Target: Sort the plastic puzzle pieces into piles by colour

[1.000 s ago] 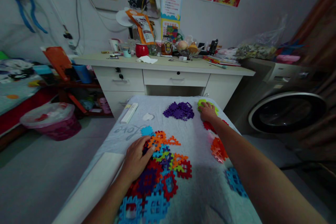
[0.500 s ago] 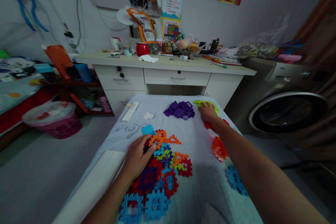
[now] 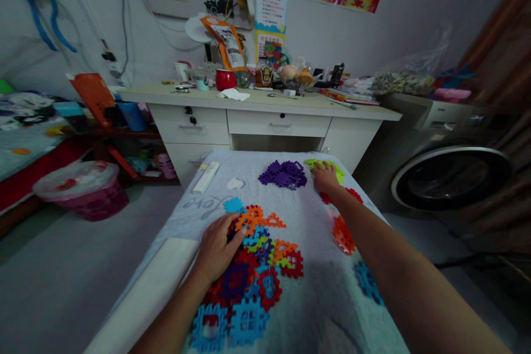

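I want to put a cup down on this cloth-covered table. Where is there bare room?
Bare cloth lies between the mixed pile and the orange pieces. The left hand crowds the pile; the right hand rests on the green pieces beside the purple pieces.

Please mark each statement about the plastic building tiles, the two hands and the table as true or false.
1. The right hand rests on the green tiles at the far end of the table. True.
2. The left hand is lifted high above the table. False: it lies flat on the mixed pile of tiles.
3. The purple tiles lie to the left of the green tiles. True.
4. The purple tiles are under the left hand. False: they lie apart from it, near the right hand.
5. An orange pile lies beside the right forearm. True.
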A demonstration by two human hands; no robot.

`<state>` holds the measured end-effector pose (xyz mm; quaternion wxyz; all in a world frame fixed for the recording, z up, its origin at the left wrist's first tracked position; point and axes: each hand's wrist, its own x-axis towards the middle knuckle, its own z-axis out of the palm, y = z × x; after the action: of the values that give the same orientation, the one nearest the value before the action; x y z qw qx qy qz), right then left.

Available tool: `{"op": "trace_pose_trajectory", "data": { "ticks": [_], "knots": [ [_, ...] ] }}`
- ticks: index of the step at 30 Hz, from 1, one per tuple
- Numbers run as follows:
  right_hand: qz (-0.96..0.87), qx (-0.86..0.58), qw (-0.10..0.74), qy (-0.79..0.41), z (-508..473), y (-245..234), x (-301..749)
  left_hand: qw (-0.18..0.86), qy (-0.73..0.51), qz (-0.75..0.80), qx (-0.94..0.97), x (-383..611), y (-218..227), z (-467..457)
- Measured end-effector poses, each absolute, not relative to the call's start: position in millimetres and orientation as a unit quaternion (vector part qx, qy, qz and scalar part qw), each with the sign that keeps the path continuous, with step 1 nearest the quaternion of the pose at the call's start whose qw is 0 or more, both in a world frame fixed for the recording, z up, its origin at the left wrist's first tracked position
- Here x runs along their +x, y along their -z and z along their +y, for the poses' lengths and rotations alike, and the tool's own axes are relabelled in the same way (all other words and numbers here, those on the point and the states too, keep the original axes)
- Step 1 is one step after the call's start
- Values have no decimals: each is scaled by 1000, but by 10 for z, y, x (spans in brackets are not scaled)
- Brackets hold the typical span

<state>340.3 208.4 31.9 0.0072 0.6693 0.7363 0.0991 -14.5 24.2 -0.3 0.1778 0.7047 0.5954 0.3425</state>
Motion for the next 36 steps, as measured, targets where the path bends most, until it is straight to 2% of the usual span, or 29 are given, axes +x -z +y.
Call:
{"op": "trace_pose_trajectory", "data": {
  "ticks": [5, 9, 18, 26, 30, 32, 36],
  "knots": [
    [741, 660, -123, -18, 2077, -297, 3046, 175, -346, 598, 701, -137, -2, 242],
    [704, 685, -183, 37, 2105, -133, 2765, 175, -346, 602, 698, -137, -7, 238],
    [621, 753, -200, 84, 2283, 35, 2507, 176, -344, 603, 698, -137, -9, 242],
    [660, 730, -162, 73, 2304, -151, 2587, 172, -348, 601, 699, -144, 25, 246],
    [673, 724, -151, 11, 2257, -424, 3013, 174, -347, 599, 701, -146, 31, 247],
    [645, 754, -117, -37, 2223, -557, 3323, 174, -345, 599, 702, -145, 22, 246],
    [597, 801, -27, -8, 2154, -687, 3886, 174, -344, 602, 699, -140, 0, 240]
  ]
}}
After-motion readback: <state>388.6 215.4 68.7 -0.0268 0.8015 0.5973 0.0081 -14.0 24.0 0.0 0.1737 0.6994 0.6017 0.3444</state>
